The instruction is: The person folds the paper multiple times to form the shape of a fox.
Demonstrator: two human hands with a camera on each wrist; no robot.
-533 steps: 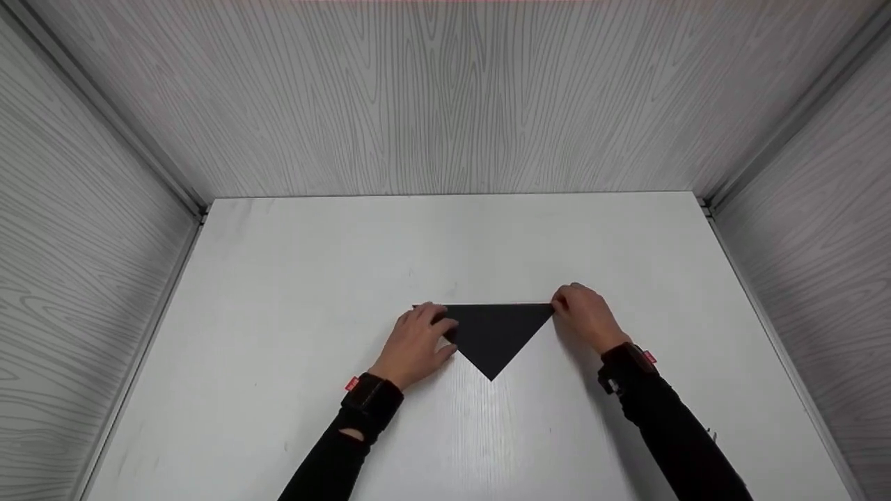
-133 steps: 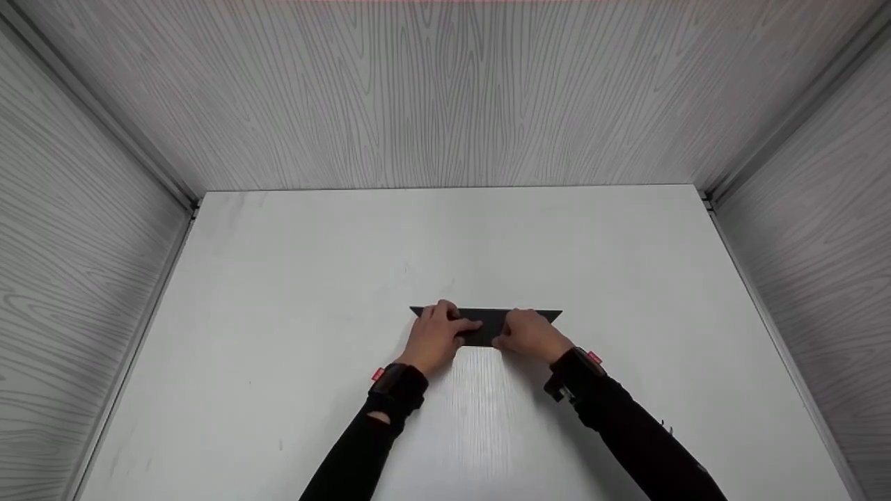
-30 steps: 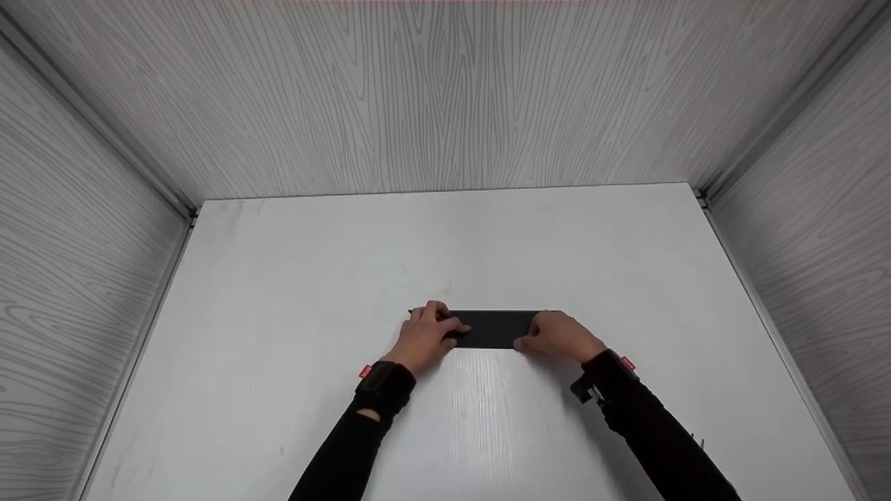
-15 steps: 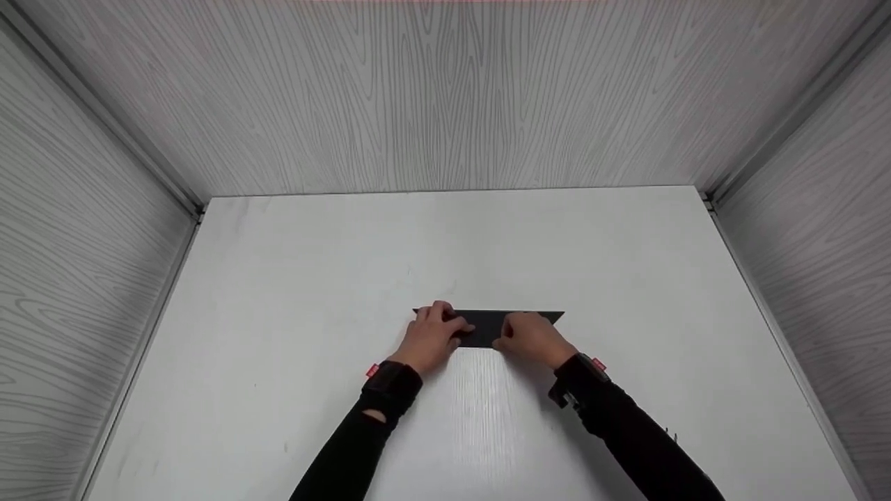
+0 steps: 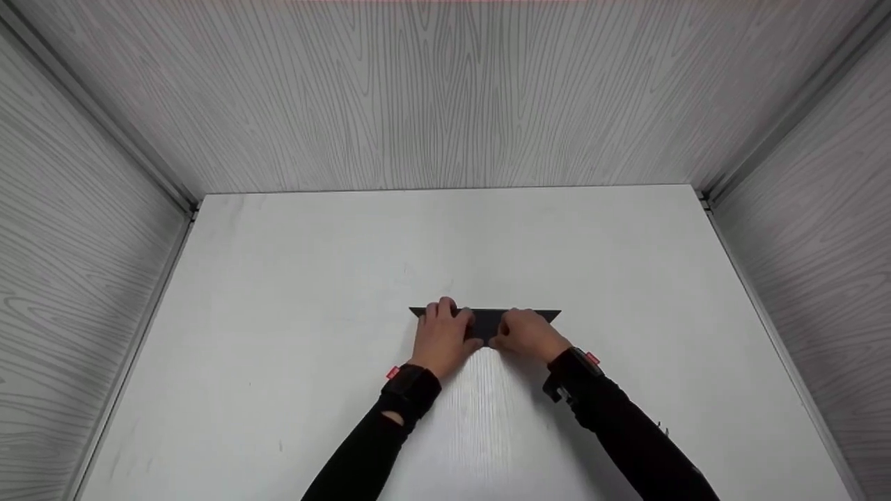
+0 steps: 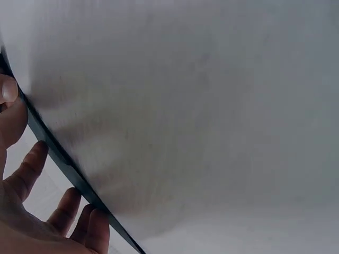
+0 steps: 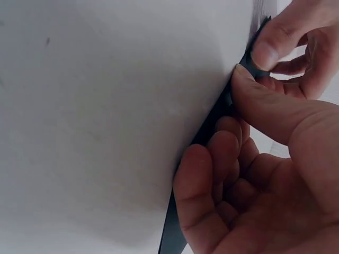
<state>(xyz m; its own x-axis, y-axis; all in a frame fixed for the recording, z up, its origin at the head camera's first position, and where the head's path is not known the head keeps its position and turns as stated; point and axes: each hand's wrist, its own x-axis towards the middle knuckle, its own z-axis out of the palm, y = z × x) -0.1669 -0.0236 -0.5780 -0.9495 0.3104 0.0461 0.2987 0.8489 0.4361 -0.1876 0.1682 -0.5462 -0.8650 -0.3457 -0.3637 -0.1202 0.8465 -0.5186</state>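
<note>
Folded black paper (image 5: 486,323) lies on the white tabletop (image 5: 306,278), around its middle, long side roughly parallel to the tabletop's back edge. Looks like a trapezoid, mostly covered by hands.

Left hand (image 5: 443,337): on the paper's part toward the tabletop's left side, fingers spread, thumb on the edge facing the tabletop's front. Right hand (image 5: 531,335): right beside it toward the tabletop's right side, fingers curled, thumb on that same edge; can't tell if it pinches the paper or just presses.

Handling (judged): very light, thin, stiffer where layered, likely to spring open and slide on the smooth tabletop if unpressed. Tips pointing to the tabletop's left and right sides probably bend easily. Best hold: flat fingers over the layers, thumbs along the edge facing the tabletop's front.
</note>
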